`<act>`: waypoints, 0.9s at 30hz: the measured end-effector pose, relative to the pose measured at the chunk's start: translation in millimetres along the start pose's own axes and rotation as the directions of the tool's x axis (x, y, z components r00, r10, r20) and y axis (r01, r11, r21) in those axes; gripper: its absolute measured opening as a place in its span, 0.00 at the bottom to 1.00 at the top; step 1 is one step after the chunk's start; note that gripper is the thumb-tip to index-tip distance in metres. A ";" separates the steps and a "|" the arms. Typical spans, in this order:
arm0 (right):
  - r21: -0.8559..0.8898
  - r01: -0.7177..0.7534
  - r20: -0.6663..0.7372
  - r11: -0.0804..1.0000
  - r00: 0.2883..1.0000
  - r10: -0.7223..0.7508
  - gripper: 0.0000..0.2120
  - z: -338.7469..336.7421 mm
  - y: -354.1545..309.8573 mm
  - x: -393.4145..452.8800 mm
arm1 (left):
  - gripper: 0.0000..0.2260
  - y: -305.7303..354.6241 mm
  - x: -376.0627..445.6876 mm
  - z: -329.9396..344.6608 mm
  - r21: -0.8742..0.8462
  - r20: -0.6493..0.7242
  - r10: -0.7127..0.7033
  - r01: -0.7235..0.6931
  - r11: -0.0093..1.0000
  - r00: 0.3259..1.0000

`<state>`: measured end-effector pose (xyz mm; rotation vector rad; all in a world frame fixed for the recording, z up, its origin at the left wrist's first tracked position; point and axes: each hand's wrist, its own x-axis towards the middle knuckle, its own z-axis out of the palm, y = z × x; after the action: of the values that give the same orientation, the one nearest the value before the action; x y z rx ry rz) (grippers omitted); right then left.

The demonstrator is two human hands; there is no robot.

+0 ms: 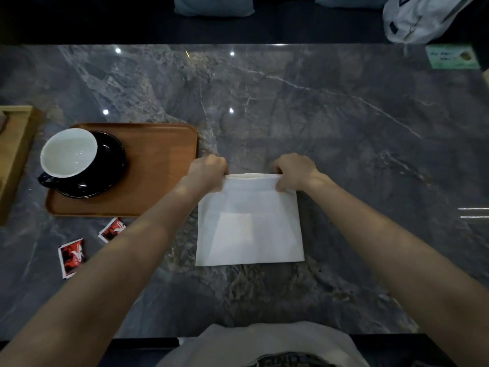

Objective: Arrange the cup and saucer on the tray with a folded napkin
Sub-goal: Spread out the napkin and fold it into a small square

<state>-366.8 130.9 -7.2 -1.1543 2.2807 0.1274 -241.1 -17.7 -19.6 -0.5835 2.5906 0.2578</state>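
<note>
Napkin (250, 223) lies flat on the grey marble table (344, 123), just right of the wooden tray (158, 160). Both hands grip its far edge: the left hand (207, 169) pinches the left corner, the right hand (295, 170) pinches the right corner. The cup (69, 152) sits on its dark saucer (111, 165) at the tray's left end. Two red sachets (72, 256) lie near the tray's front edge.

head view, steeply down, near table (344, 128)
</note>
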 end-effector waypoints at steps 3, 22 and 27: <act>-0.036 0.007 -0.131 0.999 0.991 -0.012 0.04 7.2 3.4 -12.9 | 0.12 -1.1 -14.9 7.5 -0.011 -0.149 0.067 -0.070 0.998 0.987; -0.268 0.184 -0.316 0.946 0.911 -0.266 0.24 82.2 8.9 -113.9 | 0.19 0.3 -132.3 66.1 0.030 -0.408 0.342 -0.362 0.932 0.846; -0.302 0.166 -0.325 0.939 0.908 -0.265 0.23 111.2 8.1 -123.1 | 0.19 2.6 -144.2 89.9 -0.040 -0.387 0.308 -0.350 0.936 0.869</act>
<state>-266.2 260.0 -35.5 -1.6880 2.4824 0.1501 -90.7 61.1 -28.2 -0.2330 3.0639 0.4385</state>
